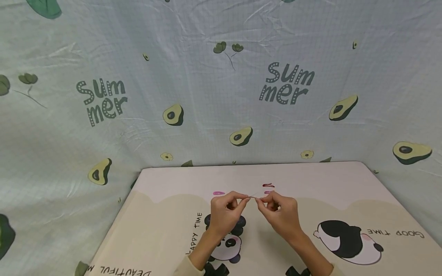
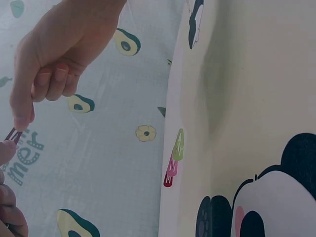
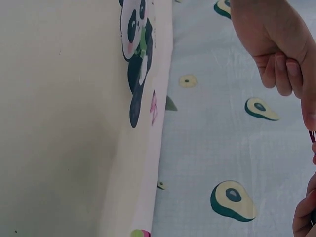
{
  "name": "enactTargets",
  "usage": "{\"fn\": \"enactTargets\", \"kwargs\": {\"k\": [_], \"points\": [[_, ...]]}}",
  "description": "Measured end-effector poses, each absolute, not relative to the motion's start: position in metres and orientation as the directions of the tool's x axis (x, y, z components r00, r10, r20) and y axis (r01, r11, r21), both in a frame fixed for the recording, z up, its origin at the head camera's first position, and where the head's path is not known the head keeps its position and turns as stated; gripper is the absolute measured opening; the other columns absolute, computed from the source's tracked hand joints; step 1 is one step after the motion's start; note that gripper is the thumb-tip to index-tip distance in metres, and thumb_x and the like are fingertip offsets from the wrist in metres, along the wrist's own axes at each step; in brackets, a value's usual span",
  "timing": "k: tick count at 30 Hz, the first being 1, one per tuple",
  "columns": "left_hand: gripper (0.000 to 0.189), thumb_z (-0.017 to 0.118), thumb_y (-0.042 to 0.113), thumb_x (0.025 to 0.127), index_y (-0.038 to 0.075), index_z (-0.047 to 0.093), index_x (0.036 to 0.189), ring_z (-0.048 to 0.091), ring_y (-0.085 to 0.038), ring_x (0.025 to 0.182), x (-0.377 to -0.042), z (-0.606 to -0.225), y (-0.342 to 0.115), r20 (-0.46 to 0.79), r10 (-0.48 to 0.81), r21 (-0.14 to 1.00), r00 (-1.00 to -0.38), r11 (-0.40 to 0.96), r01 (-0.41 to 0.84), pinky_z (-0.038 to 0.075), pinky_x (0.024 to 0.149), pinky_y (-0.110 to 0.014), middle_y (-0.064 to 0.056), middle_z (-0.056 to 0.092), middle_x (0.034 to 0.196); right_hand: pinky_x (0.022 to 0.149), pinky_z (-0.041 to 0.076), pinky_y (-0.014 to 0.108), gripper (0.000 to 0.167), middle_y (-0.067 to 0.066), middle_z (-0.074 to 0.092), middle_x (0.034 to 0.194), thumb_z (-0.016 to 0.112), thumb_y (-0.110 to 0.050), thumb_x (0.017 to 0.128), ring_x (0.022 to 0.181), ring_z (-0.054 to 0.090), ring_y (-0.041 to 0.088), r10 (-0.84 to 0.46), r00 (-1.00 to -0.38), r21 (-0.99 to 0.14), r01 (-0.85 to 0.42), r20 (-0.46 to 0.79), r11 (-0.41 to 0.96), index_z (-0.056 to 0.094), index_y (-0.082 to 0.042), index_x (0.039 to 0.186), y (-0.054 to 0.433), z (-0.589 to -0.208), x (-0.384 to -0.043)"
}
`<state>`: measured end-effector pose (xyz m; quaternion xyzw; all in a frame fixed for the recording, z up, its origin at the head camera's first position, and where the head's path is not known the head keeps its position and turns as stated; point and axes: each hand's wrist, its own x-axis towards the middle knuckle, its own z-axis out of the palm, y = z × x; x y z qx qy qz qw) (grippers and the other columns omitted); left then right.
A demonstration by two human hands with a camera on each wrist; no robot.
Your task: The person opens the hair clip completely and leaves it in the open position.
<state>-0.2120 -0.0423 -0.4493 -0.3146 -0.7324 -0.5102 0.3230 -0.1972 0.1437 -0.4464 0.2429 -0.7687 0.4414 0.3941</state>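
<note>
Both hands meet above the printed tabletop, fingertips close together in the head view. Between them is a small dark red snap hair clip [image 2: 14, 135]. My left hand [image 1: 223, 214] pinches one end with thumb and forefinger. At the opposite end, my right hand [image 1: 284, 214] has the same kind of pinch, its other fingers curled in. On the table beyond lie a pink hair clip [image 1: 218, 193] to the left and, to the right, a red hair clip [image 1: 268, 185], another pink hair clip [image 2: 172, 167] and a green hair clip [image 2: 179, 144].
The table [image 1: 172, 214] carries printed pandas and lettering. Its far edge meets a pale hanging cloth [image 1: 207, 84] patterned with avocados and the word summer. Two dark printed shapes show near the forearms.
</note>
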Motion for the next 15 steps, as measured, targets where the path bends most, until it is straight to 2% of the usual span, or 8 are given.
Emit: {"fn": "enactTargets", "kwargs": {"k": [15], "points": [[0.008,0.081,0.002,0.085,0.008,0.080,0.091,0.029,0.008,0.052,-0.2132,-0.4525,-0.0422,0.768,0.137,0.582,-0.626,0.260,0.771,0.026,0.048,-0.008,-0.001,0.041,0.050,0.049,0.038,0.011,0.028,-0.010,0.048,0.056,0.087,0.010,0.068,0.053,0.039,-0.006,-0.078,-0.572,-0.465,-0.733,0.817,0.496,0.071,-0.009,0.080,0.1506,-0.4447,-0.2006]]}}
